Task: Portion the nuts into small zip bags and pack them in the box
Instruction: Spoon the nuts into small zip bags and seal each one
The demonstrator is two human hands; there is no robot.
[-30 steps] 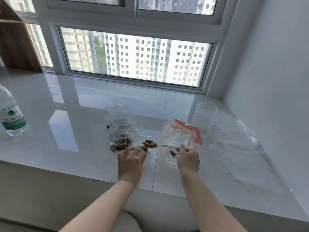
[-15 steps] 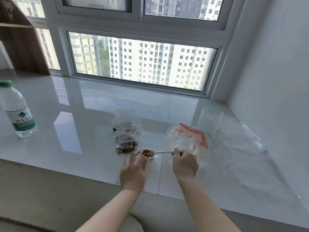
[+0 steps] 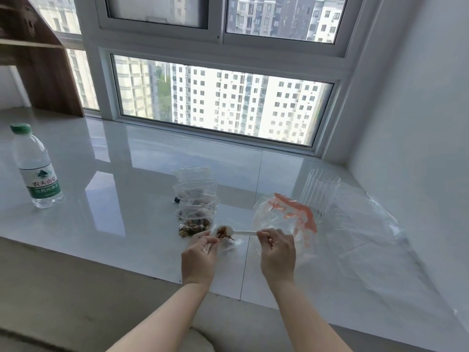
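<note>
While the right hand (image 3: 278,252) pinches the handle of the white spoon (image 3: 237,232) between curled fingers, the loaded bowl sits over the mouth of the small zip bag (image 3: 228,243). Left hand (image 3: 199,255): fingers curled, pinching the near-left edge of that bag to hold it open. Risk, as judged: the film is limp and the mouth narrow; if the pinch slackens or the spoon tips before it is inside, nuts (image 3: 222,235) scatter over the glossy desk (image 3: 101,212) and roll.

Just beyond, left of centre: filled small bags (image 3: 196,212) in an overlapping row, touching. Right of the spoon: large supply bag (image 3: 284,217) with orange strip, standing open; a sideways brush from the right wrist could collapse it. Behind it, the clear ribbed box (image 3: 321,191), apparently empty. Far left, well apart: water bottle (image 3: 35,168).
</note>
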